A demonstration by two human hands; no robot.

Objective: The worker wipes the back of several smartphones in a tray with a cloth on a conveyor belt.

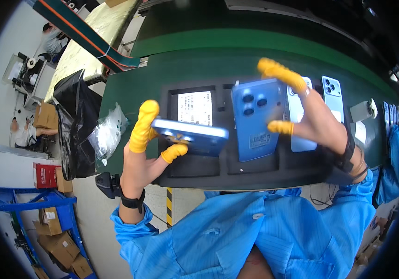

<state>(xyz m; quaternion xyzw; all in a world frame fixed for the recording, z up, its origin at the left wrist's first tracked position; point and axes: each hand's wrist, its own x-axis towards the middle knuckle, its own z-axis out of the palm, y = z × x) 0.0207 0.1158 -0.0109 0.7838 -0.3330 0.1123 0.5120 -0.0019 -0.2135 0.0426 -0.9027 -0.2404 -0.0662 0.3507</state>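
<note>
My left hand [146,149], in yellow finger cots, grips a blue smartphone [195,137] tilted nearly edge-on, its camera bump beside my thumb. A second blue smartphone [257,118], with three lenses and a small label on its back, is at my right hand [311,111]. The right thumb presses on its right edge; a yellow-tipped finger stretches past its top corner, and other fingers are hidden. Both phones are over a black tray [192,169] with recesses. A white printed label [195,108] shows in the left recess. Right of it are a pale blue phone [304,137] and another light phone [333,90].
A green work surface [176,65] carries the tray. Clear plastic bags [109,135] and a black bag [76,125] are at the left. White pieces [362,111] and more phones [390,114] are at the right. Cardboard boxes [60,246] fill a blue rack; people sit far left.
</note>
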